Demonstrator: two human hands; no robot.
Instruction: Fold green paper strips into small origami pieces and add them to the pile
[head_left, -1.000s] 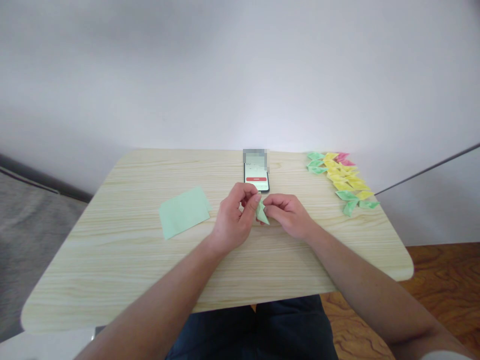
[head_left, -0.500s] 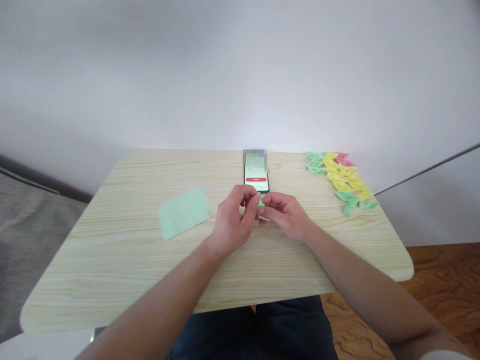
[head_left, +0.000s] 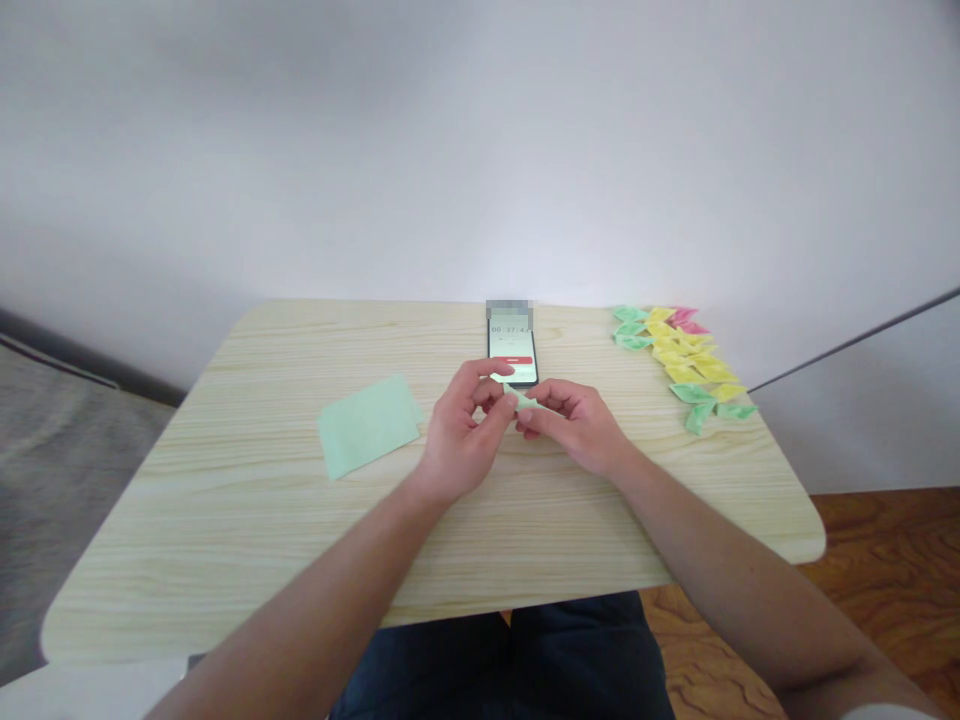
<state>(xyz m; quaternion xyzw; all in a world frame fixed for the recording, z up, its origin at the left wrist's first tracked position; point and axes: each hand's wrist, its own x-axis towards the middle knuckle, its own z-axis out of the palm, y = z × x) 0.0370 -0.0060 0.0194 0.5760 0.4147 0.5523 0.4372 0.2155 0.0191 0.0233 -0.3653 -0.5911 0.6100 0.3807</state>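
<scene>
A small folded piece of green paper [head_left: 523,400] is held between my two hands, over the middle of the table. My left hand [head_left: 466,430] pinches its left end with the thumb, and the index finger is lifted above it. On the other end, my right hand [head_left: 574,425] grips with thumb and fingers. Fingers cover much of the paper, so its exact shape is hidden. Just beyond the hands lies a phone [head_left: 523,350] with a timer on its screen.
Flat green paper sheets [head_left: 367,425] lie left of my hands on the wooden table [head_left: 247,520]. At the right, several folded paper pieces in green, yellow [head_left: 682,350] and pink [head_left: 686,320] sit in a cluster. A white wall [head_left: 450,150] stands behind the table.
My left index finger has lifted off the paper, and more of the folded green piece shows between the hands. The sheets and the paper cluster have stayed put.
</scene>
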